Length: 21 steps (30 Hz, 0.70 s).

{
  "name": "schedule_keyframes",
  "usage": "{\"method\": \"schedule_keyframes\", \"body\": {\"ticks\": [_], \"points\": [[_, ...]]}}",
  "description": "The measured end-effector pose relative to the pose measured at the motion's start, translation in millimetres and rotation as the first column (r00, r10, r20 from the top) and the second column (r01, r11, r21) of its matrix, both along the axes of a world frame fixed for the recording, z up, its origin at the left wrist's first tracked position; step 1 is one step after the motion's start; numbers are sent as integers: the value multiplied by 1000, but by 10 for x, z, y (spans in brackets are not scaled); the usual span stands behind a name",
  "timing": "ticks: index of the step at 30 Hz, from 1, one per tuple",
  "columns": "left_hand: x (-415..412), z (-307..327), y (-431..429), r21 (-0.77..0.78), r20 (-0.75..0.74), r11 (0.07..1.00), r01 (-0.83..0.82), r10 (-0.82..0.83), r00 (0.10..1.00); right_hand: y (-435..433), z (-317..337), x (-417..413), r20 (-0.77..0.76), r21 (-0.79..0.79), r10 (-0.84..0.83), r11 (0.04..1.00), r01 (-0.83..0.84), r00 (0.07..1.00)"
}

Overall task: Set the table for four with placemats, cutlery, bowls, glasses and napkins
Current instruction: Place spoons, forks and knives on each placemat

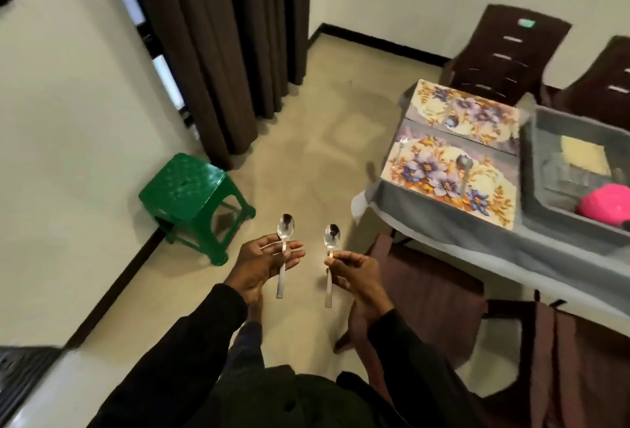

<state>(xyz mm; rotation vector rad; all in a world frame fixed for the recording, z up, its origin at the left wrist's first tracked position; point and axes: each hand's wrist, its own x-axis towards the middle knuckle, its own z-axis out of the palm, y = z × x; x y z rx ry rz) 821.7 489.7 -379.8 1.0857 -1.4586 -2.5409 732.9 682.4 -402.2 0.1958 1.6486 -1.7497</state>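
My left hand [266, 262] holds a steel spoon [285, 226] upright between its fingers, bowl up. A second spoon [331, 236] is pinched at the neck by my right hand [356, 272]. Both hands hover over the floor, left of the table. On the grey-clothed table [443, 223] lie two floral placemats, the near one [439, 178] and the far one [467, 110]. A spoon [463, 168] and a fork [401, 146] rest on the near mat, and another spoon [452, 121] on the far mat.
A grey bin [545, 202] on the table holds a pink bowl [605, 204], glasses [569, 173] and a yellow napkin [584, 154]. Dark chairs [504, 56] stand around the table, one [426, 287] just right of my hands. A green stool [191, 195] sits by the wall.
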Motion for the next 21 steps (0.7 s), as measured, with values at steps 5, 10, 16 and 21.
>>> {"method": "schedule_keyframes", "body": {"ticks": [5, 10, 16, 21], "points": [[-836, -7, -524, 21, -29, 976, 219, -218, 975, -282, 78, -404, -41, 37, -216, 975, 217, 976], [-1516, 73, -923, 19, -47, 917, 399, -398, 916, -579, 205, -768, -122, 87, -326, 937, 337, 937], [-2112, 33, -1159, 33, -41, 859, 512, -510, 859, -803, 197, -1137, -148, 137, -443, 876, 462, 884], [-2654, -9, -1120, 76, -35, 812, 579, -578, 815, -727, 147, -1600, -175, 187, -507, 824, 534, 844]]}}
